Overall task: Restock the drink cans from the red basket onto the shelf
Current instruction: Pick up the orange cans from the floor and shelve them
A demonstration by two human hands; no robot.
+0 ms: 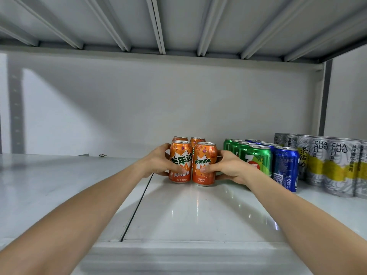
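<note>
Drink cans in orange, two of them upright and touching on the shelf: the left hand grasps the left orange can and the right hand grasps the right orange can. Two more orange cans stand just behind. To the right stand rows of green cans, blue cans and grey-and-yellow cans, so restocking looks well along. The red basket is out of view, so what remains cannot be told.
</note>
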